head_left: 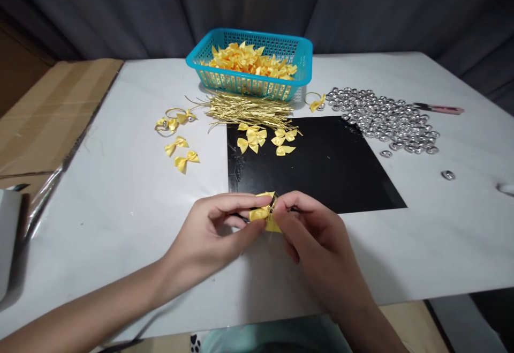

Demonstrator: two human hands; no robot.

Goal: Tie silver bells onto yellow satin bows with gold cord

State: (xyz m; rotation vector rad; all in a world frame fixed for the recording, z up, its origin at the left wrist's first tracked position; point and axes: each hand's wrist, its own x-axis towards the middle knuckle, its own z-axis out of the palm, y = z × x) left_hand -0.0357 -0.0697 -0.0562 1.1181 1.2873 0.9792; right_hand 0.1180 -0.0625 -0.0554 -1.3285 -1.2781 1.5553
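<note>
Near the front edge of the black mat, my left hand (225, 224) pinches a yellow ribbon bow (260, 213) between thumb and fingers. My right hand (311, 227) is closed at the bow's right side, its thumb and index finger pinching a thin gold tie at the knot. The fingertips partly hide the bow and tie. Beyond the hands, several loose yellow bows (252, 137) lie at the mat's back left. A bundle of gold ties (249, 109) lies just behind them.
A blue basket (307, 64) of yellow bows stands at the back. Silver beads (385, 117) spread at the right, beside pink-handled snips (444, 109). More bows (187, 161) lie left of the black mat (321, 160). Cardboard (52, 122) covers the far left.
</note>
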